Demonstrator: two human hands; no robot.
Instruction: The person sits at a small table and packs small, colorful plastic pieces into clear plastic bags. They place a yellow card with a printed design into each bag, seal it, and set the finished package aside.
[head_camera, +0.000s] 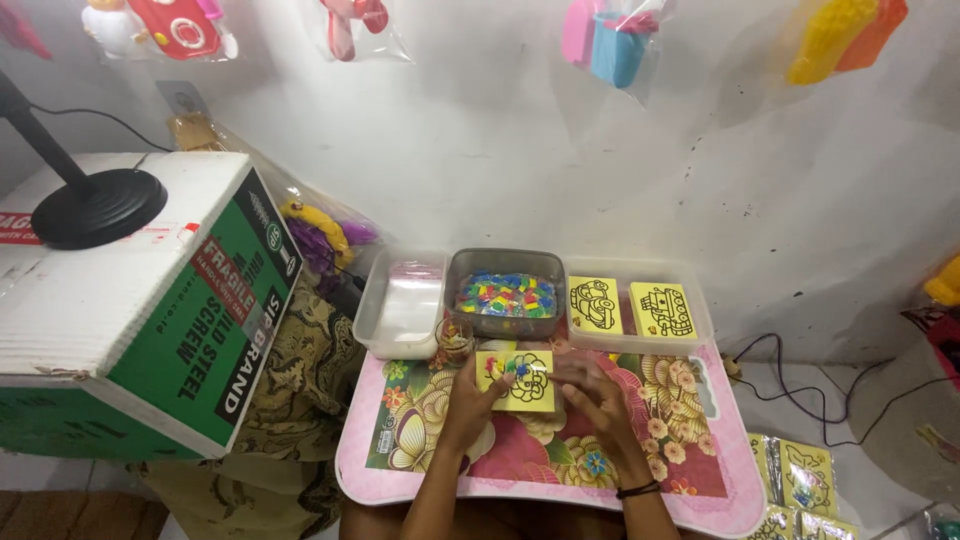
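The left hand (470, 395) is closed on the left edge of a small yellow card (518, 381) with a black outline drawing, and holds it just above the pink flowered tray table (720, 500). The right hand (592, 392) has its fingers curled near the right edge of the card; whether it pinches something small I cannot tell. A few coloured pieces already sit on the drawing.

In my judgement, the card could tilt, because only 1 hand grips it at 1 edge, and then the loose pieces may slide off. A small glass jar (455, 338) stands very near the left hand, so a quick move of the wrist could knock it over.

Behind the card there are 3 containers in a row. The clear tub (400, 318) on the left seems to hold only some thin clear plastic. The grey tub (505, 292) in the middle is filled with small pieces of many colours. The clear tray (700, 325) on the right holds 2 more yellow cards with outline drawings. The jar's contents are too small to tell.
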